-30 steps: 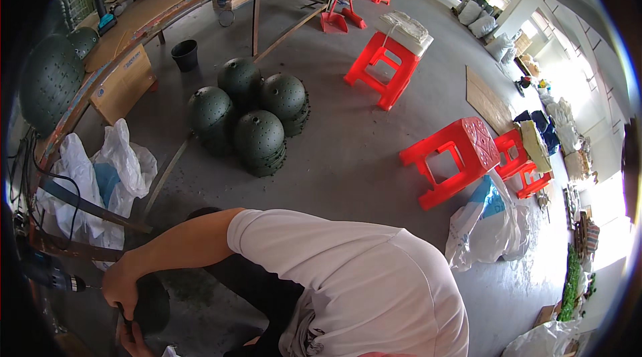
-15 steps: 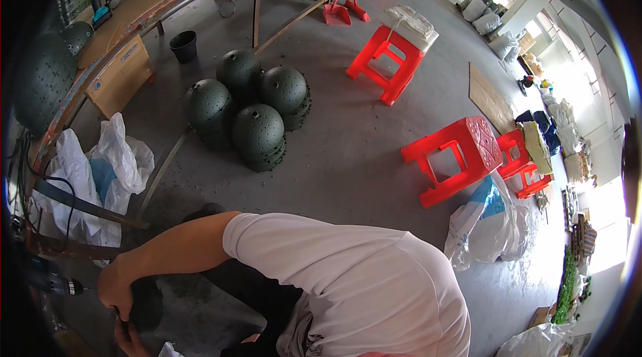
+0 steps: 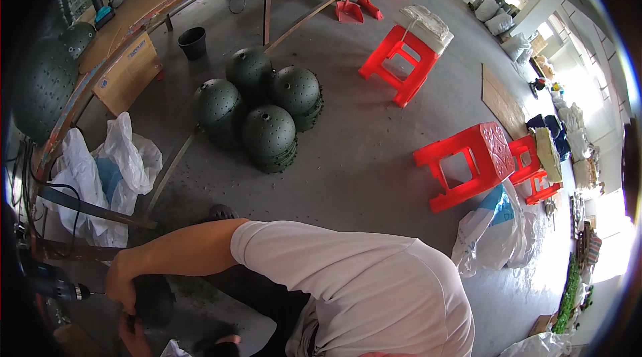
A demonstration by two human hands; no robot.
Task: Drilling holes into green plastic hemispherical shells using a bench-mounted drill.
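At the lower left, both my hands are close together beside a dark green rounded shell (image 3: 155, 300), which is partly in shadow. My right hand (image 3: 121, 285), at the end of the bare forearm below a white sleeve, curls its fingers down against the shell's left side. Just below it, my left hand (image 3: 134, 338) shows closed fingers at a small dark bit that I cannot make out. A power drill (image 3: 57, 288) is left of my right hand, its thin bit pointing at that hand. Whether the bit touches the shell is hidden.
Stacked dark green perforated hemispheres (image 3: 269, 131) stand on the floor ahead. White plastic bags (image 3: 127, 163) lie by the workbench edge (image 3: 73, 99) at left. A black bucket (image 3: 192, 43), a cardboard box (image 3: 127, 72) and red stools (image 3: 468, 159) stand around.
The whole scene has shifted slightly right in the view. My hands keep about the same place against the shell, and more of a foot shows near the bottom edge.
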